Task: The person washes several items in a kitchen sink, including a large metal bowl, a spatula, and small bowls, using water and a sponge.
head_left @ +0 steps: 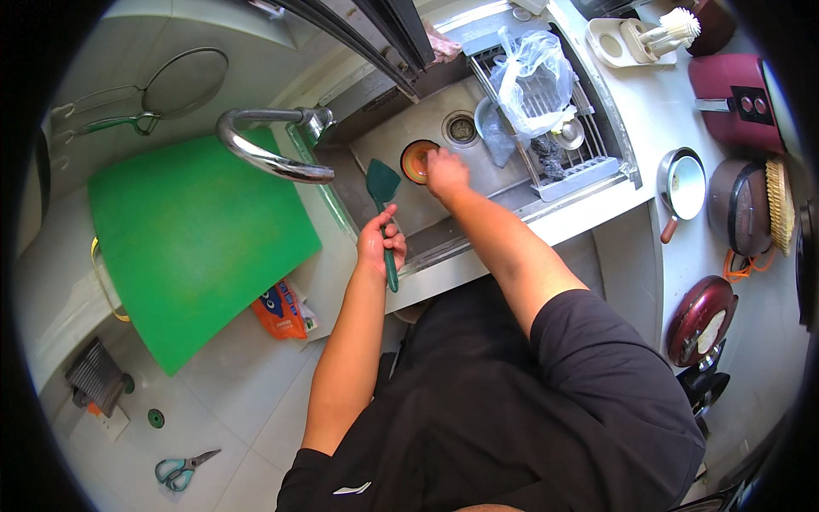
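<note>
My left hand [380, 242] is closed round the handle of a dark green spatula [383, 182], whose flat head points away over the left part of the stainless steel sink [409, 211]. At the right edge of a small bowl [414, 162] with orange and green rings is my right hand [446, 171]; its fingertips touch the rim or reach inside, and whether they grip it cannot be made out. The bowl is in the sink, left of the drain [461, 129]. A curved chrome faucet [275, 168] stands left of the sink.
Left of the sink lies a green cutting board [205, 243]. A metal dish rack [579, 182] holding a clear plastic bag [534, 83] spans the sink's right side. Further right are a small pan [684, 185] and a maroon appliance [736, 102]. Scissors [179, 470] are at lower left.
</note>
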`<control>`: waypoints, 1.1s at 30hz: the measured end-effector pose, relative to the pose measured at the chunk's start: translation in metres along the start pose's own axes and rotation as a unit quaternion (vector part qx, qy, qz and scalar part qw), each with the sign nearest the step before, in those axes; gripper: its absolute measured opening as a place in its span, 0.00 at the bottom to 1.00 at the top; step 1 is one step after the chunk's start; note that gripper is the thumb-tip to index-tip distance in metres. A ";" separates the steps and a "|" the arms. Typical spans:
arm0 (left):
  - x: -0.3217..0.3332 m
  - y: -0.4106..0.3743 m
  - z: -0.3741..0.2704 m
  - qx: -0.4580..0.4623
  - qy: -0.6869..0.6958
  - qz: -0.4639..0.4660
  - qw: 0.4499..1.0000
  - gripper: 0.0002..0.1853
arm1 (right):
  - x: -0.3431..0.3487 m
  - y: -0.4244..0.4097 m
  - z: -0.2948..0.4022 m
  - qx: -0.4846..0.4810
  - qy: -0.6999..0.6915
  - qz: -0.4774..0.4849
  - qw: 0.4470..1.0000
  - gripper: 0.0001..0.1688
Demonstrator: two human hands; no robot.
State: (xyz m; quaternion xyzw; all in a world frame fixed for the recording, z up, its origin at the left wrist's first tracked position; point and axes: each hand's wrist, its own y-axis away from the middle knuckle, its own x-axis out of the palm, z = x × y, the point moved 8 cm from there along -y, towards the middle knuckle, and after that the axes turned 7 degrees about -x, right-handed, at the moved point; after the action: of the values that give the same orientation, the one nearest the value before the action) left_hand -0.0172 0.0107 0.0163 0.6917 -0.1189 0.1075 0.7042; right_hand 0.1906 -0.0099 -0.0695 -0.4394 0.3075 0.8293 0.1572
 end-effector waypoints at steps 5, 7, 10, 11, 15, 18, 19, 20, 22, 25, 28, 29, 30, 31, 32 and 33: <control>0.007 -0.001 0.000 0.003 0.005 -0.017 1.000 0.15 | 0.003 -0.002 0.003 0.002 -0.067 0.005 0.998 0.15; 0.018 0.005 -0.001 0.021 -0.014 -0.033 0.999 0.15 | -0.007 -0.001 0.000 0.005 -0.094 -0.018 0.995 0.17; 0.022 0.009 -0.004 0.074 -0.099 -0.081 0.989 0.16 | -0.028 0.012 -0.003 0.016 -0.135 -0.054 0.989 0.19; 0.013 0.004 -0.009 0.092 -0.158 -0.108 0.977 0.17 | -0.037 0.020 -0.001 0.020 -0.150 -0.066 0.986 0.20; 0.007 0.006 -0.017 0.144 -0.231 -0.146 0.951 0.13 | -0.088 0.060 0.017 0.021 -0.154 -0.220 0.963 0.22; 0.017 0.011 -0.018 0.158 -0.283 -0.142 0.935 0.13 | -0.105 0.068 0.026 -0.099 -0.344 -0.122 0.926 0.28; 0.009 0.007 -0.020 0.158 -0.301 -0.148 0.929 0.13 | -0.096 0.075 0.015 -0.028 -0.295 -0.076 0.952 0.30; -0.005 -0.001 -0.018 0.114 -0.290 -0.168 0.935 0.16 | -0.088 0.085 0.003 0.043 -0.243 -0.030 0.968 0.32; 0.026 0.016 -0.009 0.133 -0.307 -0.146 0.931 0.17 | -0.098 0.087 -0.026 0.099 -0.219 -0.008 0.971 0.34; 0.072 0.045 0.012 0.122 -0.303 -0.114 0.938 0.18 | -0.150 0.079 -0.056 0.007 -0.305 -0.091 0.948 0.27; 0.116 0.045 0.025 0.113 -0.323 -0.085 0.936 0.16 | -0.222 0.060 -0.087 -0.025 -0.405 -0.206 0.890 0.19; 0.136 0.042 0.030 0.095 -0.299 -0.044 0.948 0.16 | -0.251 0.050 -0.093 -0.035 -0.381 -0.217 0.898 0.18; 0.164 0.044 0.037 0.073 -0.278 0.001 0.958 0.16 | -0.282 0.039 -0.104 -0.060 -0.367 -0.252 0.894 0.18; 0.191 0.049 0.043 0.049 -0.257 0.043 0.964 0.15 | -0.310 0.029 -0.113 -0.083 -0.354 -0.284 0.887 0.17; 0.218 0.054 0.047 0.020 -0.232 0.084 0.969 0.15 | -0.339 0.021 -0.115 -0.099 -0.320 -0.314 0.888 0.16; 0.244 0.054 0.045 0.011 -0.209 0.128 0.969 0.15 | -0.372 0.013 -0.114 -0.117 -0.286 -0.344 0.887 0.16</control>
State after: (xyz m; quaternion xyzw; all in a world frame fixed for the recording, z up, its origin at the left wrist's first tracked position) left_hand 0.1959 -0.0364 0.1454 0.6855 -0.3498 0.0510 0.6365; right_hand 0.4660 -0.0902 0.1942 -0.2763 -0.0201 0.8431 0.4609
